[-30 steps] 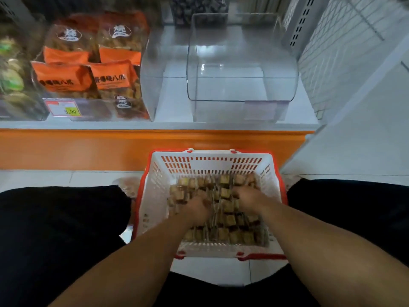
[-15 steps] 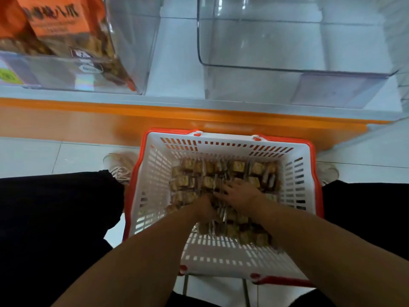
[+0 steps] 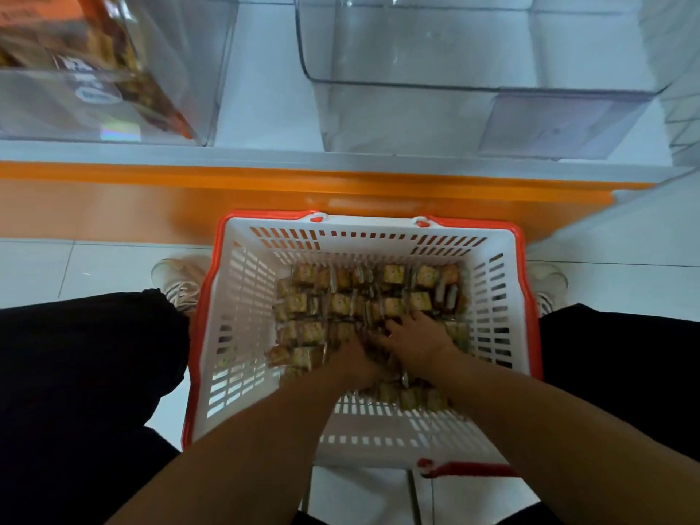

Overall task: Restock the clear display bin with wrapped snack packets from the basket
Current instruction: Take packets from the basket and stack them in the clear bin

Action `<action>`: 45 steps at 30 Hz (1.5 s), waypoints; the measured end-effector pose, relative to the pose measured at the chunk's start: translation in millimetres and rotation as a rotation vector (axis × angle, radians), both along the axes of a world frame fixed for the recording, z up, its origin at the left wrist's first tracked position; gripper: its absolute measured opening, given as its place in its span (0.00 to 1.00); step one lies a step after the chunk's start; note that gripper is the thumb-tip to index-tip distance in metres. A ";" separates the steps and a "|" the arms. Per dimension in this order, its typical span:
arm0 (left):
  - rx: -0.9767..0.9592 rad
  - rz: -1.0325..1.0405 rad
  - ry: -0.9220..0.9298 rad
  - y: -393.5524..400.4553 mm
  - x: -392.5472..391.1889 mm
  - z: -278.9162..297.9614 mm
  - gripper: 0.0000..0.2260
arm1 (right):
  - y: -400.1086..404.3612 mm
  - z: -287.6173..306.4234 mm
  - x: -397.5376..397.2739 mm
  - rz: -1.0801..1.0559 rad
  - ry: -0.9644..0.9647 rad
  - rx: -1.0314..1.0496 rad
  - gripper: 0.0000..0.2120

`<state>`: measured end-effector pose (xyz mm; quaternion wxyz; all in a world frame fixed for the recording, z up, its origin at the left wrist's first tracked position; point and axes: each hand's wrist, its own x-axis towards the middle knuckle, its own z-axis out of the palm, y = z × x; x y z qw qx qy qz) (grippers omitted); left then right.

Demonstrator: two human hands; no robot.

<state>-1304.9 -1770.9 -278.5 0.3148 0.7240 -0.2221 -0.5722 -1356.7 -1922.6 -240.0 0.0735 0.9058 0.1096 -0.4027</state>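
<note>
Both hands (image 3: pixel 386 348) among basket (image 3: pixel 242 297) packets (image 3: pixel 341 303), fingers buried, grip unclear

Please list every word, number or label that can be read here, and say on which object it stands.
None can be read.
Oval logo on the snack bags in the left bin: too blurred.
Orange bag label at the top left: cut off and blurred.
Snack packets in the basket: print too small.

One basket (image 3: pixel 242 335), two clear bins (image 3: pixel 473 119), two hands (image 3: pixel 416 341), perhaps forty snack packets (image 3: pixel 341 303).
</note>
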 end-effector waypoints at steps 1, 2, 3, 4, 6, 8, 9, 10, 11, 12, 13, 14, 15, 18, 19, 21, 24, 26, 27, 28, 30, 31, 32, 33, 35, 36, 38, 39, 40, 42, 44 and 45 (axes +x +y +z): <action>0.055 -0.037 -0.030 -5.9 -3.6 0.6 0.35 | -0.5 1.2 0.8 -0.008 0.017 0.015 0.28; 0.159 -0.094 -0.100 -12.2 -8.3 -0.2 0.37 | -1.2 2.9 0.8 -0.025 0.015 0.038 0.28; 0.276 -0.169 -0.192 -17.6 -13.7 -1.7 0.38 | -2.3 4.8 -0.1 -0.048 -0.003 0.064 0.28; 0.373 -0.252 -0.278 -21.7 -19.5 -0.8 0.36 | -3.6 6.8 -0.9 -0.076 -0.021 0.089 0.28; 0.456 -0.251 -0.371 -26.0 -28.3 1.9 0.31 | -5.6 11.7 -0.1 -0.120 -0.024 0.105 0.28; 0.436 -0.029 -0.348 -27.0 -30.6 6.1 0.26 | -7.5 16.8 4.4 -0.132 -0.012 0.088 0.27; 0.412 0.065 -0.332 -24.7 -30.2 9.8 0.21 | -8.3 20.1 7.2 -0.141 -0.013 0.087 0.26; 0.393 0.120 -0.323 -21.8 -28.5 15.4 0.18 | -9.7 23.8 10.0 -0.157 -0.020 0.095 0.26; 0.376 0.141 -0.330 -18.5 -25.4 20.5 0.14 | -11.5 27.2 12.0 -0.173 -0.030 0.110 0.27; 0.359 0.166 -0.328 -13.9 -21.0 26.5 0.13 | -13.4 30.9 14.0 -0.191 -0.039 0.128 0.29; 0.310 0.216 -0.284 -8.5 -16.7 31.8 0.13 | -15.2 35.2 16.2 -0.224 -0.040 0.150 0.31; 0.215 0.285 -0.210 -3.7 -11.5 37.0 0.15 | -16.8 40.6 19.2 -0.281 -0.031 0.179 0.34; 0.102 0.346 -0.142 1.3 -5.0 42.3 0.15 | -18.7 47.9 22.7 -0.354 -0.019 0.213 0.36; -0.062 0.412 -0.023 10.5 20.7 63.7 0.13 | -26.9 78.7 36.3 -0.512 0.012 0.309 0.34; -0.035 0.411 0.016 11.0 32.3 70.7 0.14 | -30.6 91.9 40.4 -0.537 0.006 0.349 0.31; 0.071 0.403 0.098 11.6 57.4 87.1 0.20 | -38.9 124.2 47.4 -0.538 -0.012 0.404 0.26; 0.062 0.380 0.264 9.6 91.7 122.4 0.18 | -47.1 179.0 54.4 -0.431 -0.010 0.377 0.25; 0.000 0.314 0.346 4.0 107.4 156.7 0.13 | -51.1 218.5 57.2 -0.363 -0.038 0.370 0.27; -0.033 0.277 0.380 0.2 114.0 176.0 0.11 | -53.4 240.5 58.0 -0.350 -0.054 0.392 0.28; -0.059 0.241 0.413 -3.5 120.8 196.5 0.11 | -55.8 262.2 58.7 -0.358 -0.067 0.441 0.28; -0.114 0.164 0.473 -9.4 130.9 239.1 0.12 | -63.2 302.0 59.0 -0.480 -0.067 0.674 0.24; -0.162 0.143 0.494 -11.7 134.5 260.0 0.14 | -66.6 319.8 58.4 -0.574 -0.028 0.840 0.21; -0.221 0.146 0.508 -13.3 137.4 279.8 0.15 | -69.1 335.4 57.9 -0.662 0.019 1.009 0.20; -0.281 0.172 0.515 -14.1 139.8 298.1 0.16 | -70.9 347.5 57.9 -0.753 0.053 1.166 0.19; -0.390 0.273 0.542 -15.6 140.9 329.4 0.18 | -71.4 363.7 60.4 -0.941 0.052 1.447 0.22; -0.437 0.336 0.566 -16.0 139.9 341.2 0.19 | -70.0 368.7 62.7 -1.035 0.018 1.560 0.24; -0.525 0.463 0.617 -18.2 136.5 357.0 0.23 | -65.4 374.3 68.8 -1.149 -0.101 1.701 0.26; -0.575 0.525 0.636 -19.8 134.4 360.8 0.25 | -62.8 375.0 72.2 -1.163 -0.169 1.729 0.26; -0.623 0.586 0.642 -21.6 132.6 363.8 0.25 | -60.0 374.4 75.8 -1.165 -0.236 1.741 0.26; -0.703 0.703 0.620 -27.8 130.5 368.7 0.18 | -54.7 371.8 83.3 -1.172 -0.354 1.732 0.26; -0.762 0.797 0.590 -35.6 129.1 374.1 0.11 | -49.7 367.9 89.4 -1.176 -0.434 1.739 0.25; -0.784 0.815 0.553 -38.9 129.6 376.0 0.10 | -47.5 366.1 91.8 -1.181 -0.466 1.754 0.25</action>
